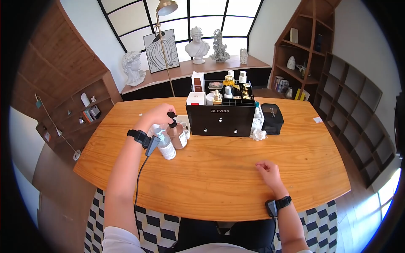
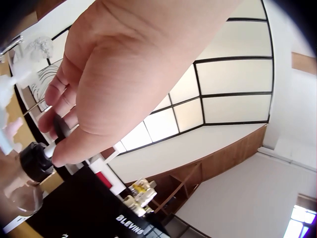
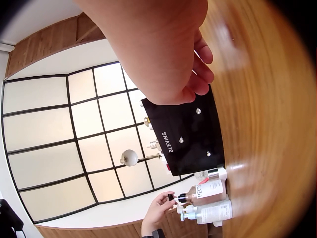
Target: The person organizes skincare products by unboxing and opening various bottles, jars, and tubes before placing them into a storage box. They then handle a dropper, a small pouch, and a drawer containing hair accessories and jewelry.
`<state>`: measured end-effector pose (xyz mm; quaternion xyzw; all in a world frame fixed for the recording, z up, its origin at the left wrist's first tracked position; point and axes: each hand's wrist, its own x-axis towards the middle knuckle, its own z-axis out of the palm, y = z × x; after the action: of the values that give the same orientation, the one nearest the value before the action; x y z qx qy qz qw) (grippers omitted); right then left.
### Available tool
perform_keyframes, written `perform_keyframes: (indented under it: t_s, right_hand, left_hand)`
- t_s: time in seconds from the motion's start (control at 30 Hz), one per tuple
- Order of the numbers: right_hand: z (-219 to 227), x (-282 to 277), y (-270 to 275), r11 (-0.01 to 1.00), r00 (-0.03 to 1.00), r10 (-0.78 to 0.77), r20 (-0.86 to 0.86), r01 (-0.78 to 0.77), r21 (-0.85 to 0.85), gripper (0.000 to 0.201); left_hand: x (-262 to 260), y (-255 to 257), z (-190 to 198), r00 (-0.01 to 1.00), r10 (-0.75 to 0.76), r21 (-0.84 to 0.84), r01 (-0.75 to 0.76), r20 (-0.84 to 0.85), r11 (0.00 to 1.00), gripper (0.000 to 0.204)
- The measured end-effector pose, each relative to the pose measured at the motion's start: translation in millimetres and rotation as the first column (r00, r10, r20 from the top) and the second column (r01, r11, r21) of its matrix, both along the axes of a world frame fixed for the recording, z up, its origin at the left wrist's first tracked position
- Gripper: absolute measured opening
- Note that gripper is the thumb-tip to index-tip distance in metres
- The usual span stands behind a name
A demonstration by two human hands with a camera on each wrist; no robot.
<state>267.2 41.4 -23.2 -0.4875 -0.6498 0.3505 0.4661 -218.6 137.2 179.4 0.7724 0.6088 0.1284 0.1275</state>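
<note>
At the left of the table, my left hand (image 1: 158, 115) pinches the black pump head (image 1: 172, 115) of a pinkish-brown pump bottle (image 1: 179, 140) between thumb and fingers. The bottle stands upright; its label reads "PEON" in the right wrist view, the rest cut off or too small. Right beside it is a clear pump bottle (image 3: 216, 212) with a pale blue pump and a white label. My right hand (image 1: 270, 173) is near the front right of the table, fingers loosely curled around nothing. In its wrist view, that hand (image 3: 163, 54) overlaps the black organizer.
A black organizer (image 1: 220, 122) marked BLEVINS, topped with cosmetics, stands behind the bottles. To its right are a black case (image 1: 272, 119) and a crumpled white tissue (image 1: 258, 135). A white box-like item (image 1: 184, 119) sits behind the pump bottles. A lamp (image 1: 167, 7) rises beyond the table.
</note>
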Motion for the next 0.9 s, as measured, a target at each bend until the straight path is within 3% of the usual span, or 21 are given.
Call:
perform_keyframes:
  t_s: [0.07, 0.17, 0.23, 0.27, 0.37, 0.43, 0.53, 0.63, 0.67, 0.77, 0.9]
  right_hand:
    - [-4.8, 1.3, 2.3, 1.000, 1.000, 0.003, -0.013, -0.004, -0.008, 0.011]
    - [-4.5, 0.9, 3.3, 1.000, 1.000, 0.000, 0.018, 0.000, 0.000, 0.011]
    - [-3.4, 0.6, 3.3, 1.000, 0.999, 0.005, 0.033, -0.005, -0.008, 0.011]
    - [-3.2, 0.4, 2.9, 1.000, 0.999, 0.007, 0.041, -0.006, -0.012, 0.011]
    - [-1.0, 0.0, 3.2, 1.000, 0.998, 0.005, 0.062, -0.005, -0.004, 0.011]
    - [2.0, -0.4, 3.2, 1.000, 0.997, 0.009, 0.078, -0.008, -0.013, 0.011]
    - [-0.2, -0.7, 2.8, 1.000, 0.997, 0.010, 0.080, -0.008, -0.015, 0.011]
    - [-3.3, 0.5, 3.8, 1.000, 0.996, 0.005, 0.086, -0.003, -0.020, 0.012]
    - [-3.5, 0.1, 5.0, 1.000, 0.996, 0.002, 0.089, 0.000, -0.023, 0.012]
    - [-2.3, 1.3, 6.0, 1.000, 0.995, -0.004, 0.096, 0.006, -0.026, 0.013]
    - [-7.1, 1.2, 8.1, 0.999, 0.998, 0.006, 0.062, -0.003, -0.049, 0.013]
  left_hand:
    - [8.1, -8.9, 32.5, 0.998, -0.010, -0.011, 0.010, -0.065, 1.000, 0.038]
    - [19.9, -30.9, 94.9, 0.974, -0.034, 0.103, 0.058, -0.225, 0.993, 0.041]
    - [18.9, -33.8, 130.8, 0.975, -0.031, 0.112, 0.057, -0.218, 0.992, 0.041]
    - [20.7, -39.0, 148.0, 0.994, 0.029, 0.046, -0.024, -0.109, 0.999, 0.041]
    - [15.0, -29.9, 168.2, 0.992, 0.036, 0.176, -0.013, -0.123, 0.984, 0.040]
    - [6.1, -9.3, 160.6, 0.990, 0.057, 0.265, -0.021, -0.130, 0.964, 0.041]
    - [-16.0, 38.1, 114.6, 0.968, 0.026, 0.473, 0.099, -0.249, 0.876, 0.042]
    - [-16.3, 63.2, 60.0, 0.976, 0.065, 0.455, 0.037, -0.206, 0.890, 0.043]
    - [-14.7, 70.0, 43.8, 0.960, 0.103, 0.453, 0.028, -0.261, 0.891, 0.043]
    - [8.8, 60.8, 24.2, 0.933, 0.239, 0.376, -0.128, -0.268, 0.918, 0.039]
    - [13.1, 69.9, 7.8, 0.942, 0.238, 0.337, -0.150, -0.237, 0.929, 0.038]
